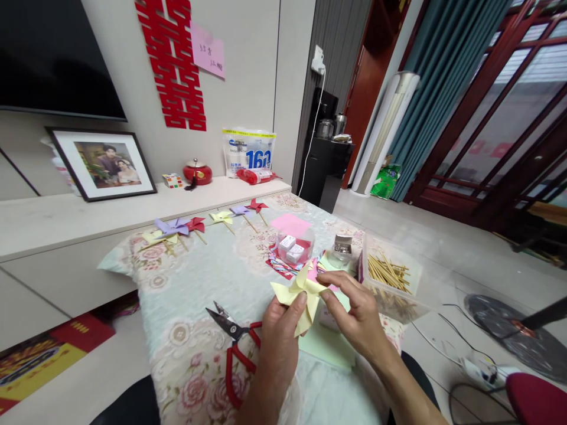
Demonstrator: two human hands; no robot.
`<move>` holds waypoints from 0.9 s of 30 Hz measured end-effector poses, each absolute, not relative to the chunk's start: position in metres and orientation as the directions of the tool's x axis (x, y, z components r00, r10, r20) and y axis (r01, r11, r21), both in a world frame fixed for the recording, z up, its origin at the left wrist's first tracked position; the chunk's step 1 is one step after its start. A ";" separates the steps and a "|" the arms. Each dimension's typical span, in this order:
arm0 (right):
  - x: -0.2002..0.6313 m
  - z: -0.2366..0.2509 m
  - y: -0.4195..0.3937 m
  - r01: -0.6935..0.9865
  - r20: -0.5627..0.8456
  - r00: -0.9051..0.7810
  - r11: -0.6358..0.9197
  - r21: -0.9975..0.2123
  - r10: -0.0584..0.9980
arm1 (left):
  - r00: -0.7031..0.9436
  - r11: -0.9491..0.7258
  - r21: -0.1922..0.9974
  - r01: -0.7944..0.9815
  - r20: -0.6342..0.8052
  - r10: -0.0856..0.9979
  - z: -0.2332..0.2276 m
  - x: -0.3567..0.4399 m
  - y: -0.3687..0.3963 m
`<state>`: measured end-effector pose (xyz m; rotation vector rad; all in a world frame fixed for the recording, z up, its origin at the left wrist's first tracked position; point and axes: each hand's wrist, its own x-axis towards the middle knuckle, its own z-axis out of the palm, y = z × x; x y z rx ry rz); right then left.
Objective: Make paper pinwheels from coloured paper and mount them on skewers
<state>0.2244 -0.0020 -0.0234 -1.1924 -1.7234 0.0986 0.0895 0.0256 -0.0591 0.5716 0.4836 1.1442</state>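
We can read the large blue number "162" on the white plastic bag [248, 151] standing on the shelf. On the wall we see a red double-happiness sign [173, 65], and beside it a pink note [208, 50] with handwriting too small to read.
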 end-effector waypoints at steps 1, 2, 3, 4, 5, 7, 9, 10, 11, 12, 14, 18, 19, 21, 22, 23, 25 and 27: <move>0.224 -0.023 -0.002 0.665 0.676 -0.019 0.514 -0.542 0.737 | 0.333 0.297 0.644 -0.705 -0.069 0.940 -0.059 0.090 0.026; 0.223 -0.023 -0.002 0.667 0.679 -0.024 0.518 -0.536 0.734 | 0.323 0.292 0.644 -0.707 -0.073 0.943 -0.060 0.090 0.026; 0.223 -0.022 -0.002 0.669 0.681 -0.032 0.522 -0.529 0.731 | 0.316 0.288 0.645 -0.707 -0.076 0.946 -0.060 0.090 0.026; 0.223 -0.022 -0.002 0.671 0.683 -0.039 0.526 -0.523 0.729 | 0.311 0.285 0.648 -0.707 -0.077 0.947 -0.060 0.089 0.026; 0.222 -0.022 -0.002 0.673 0.685 -0.045 0.529 -0.517 0.727 | 0.315 0.286 0.649 -0.705 -0.075 0.946 -0.060 0.089 0.026; 0.222 -0.022 -0.002 0.679 0.697 -0.054 0.538 -0.500 0.715 | 0.334 0.297 0.646 -0.703 -0.068 0.940 -0.059 0.089 0.026; 0.222 -0.023 -0.002 0.691 0.720 -0.064 0.551 -0.468 0.691 | 0.359 0.318 0.632 -0.706 -0.067 0.931 -0.057 0.088 0.025; 0.221 -0.024 -0.002 0.698 0.734 -0.069 0.558 -0.449 0.676 | 0.367 0.328 0.625 -0.709 -0.071 0.928 -0.056 0.088 0.025; 0.221 -0.025 -0.001 0.705 0.751 -0.074 0.567 -0.426 0.657 | 0.370 0.335 0.618 -0.711 -0.076 0.926 -0.055 0.088 0.024; 0.221 -0.026 -0.001 0.710 0.765 -0.081 0.576 -0.406 0.638 | 0.370 0.338 0.613 -0.714 -0.080 0.926 -0.054 0.088 0.024; 0.219 -0.027 0.001 0.716 0.787 -0.094 0.591 -0.372 0.609 | 0.361 0.335 0.602 -0.724 -0.083 0.929 -0.053 0.088 0.024; 0.217 -0.028 0.004 0.720 0.807 -0.102 0.604 -0.343 0.581 | 0.366 0.348 0.573 -0.742 -0.089 0.926 -0.052 0.088 0.025; 0.217 -0.028 0.004 0.719 0.810 -0.100 0.605 -0.342 0.578 | 0.372 0.356 0.568 -0.742 -0.093 0.924 -0.052 0.088 0.026; 0.216 -0.028 0.005 0.715 0.813 -0.096 0.608 -0.345 0.575 | 0.376 0.362 0.565 -0.741 -0.097 0.921 -0.052 0.088 0.026; 0.216 -0.028 0.005 0.712 0.812 -0.095 0.609 -0.349 0.576 | 0.373 0.359 0.566 -0.742 -0.097 0.923 -0.052 0.088 0.026; 0.216 -0.028 0.005 0.708 0.811 -0.093 0.612 -0.354 0.577 | 0.368 0.354 0.569 -0.743 -0.096 0.925 -0.052 0.088 0.026; 0.216 -0.028 0.005 0.698 0.811 -0.092 0.618 -0.361 0.578 | 0.357 0.342 0.577 -0.742 -0.092 0.930 -0.052 0.088 0.026; 0.216 -0.029 0.005 0.692 0.809 -0.093 0.622 -0.366 0.580 | 0.346 0.330 0.586 -0.740 -0.089 0.934 -0.052 0.088 0.026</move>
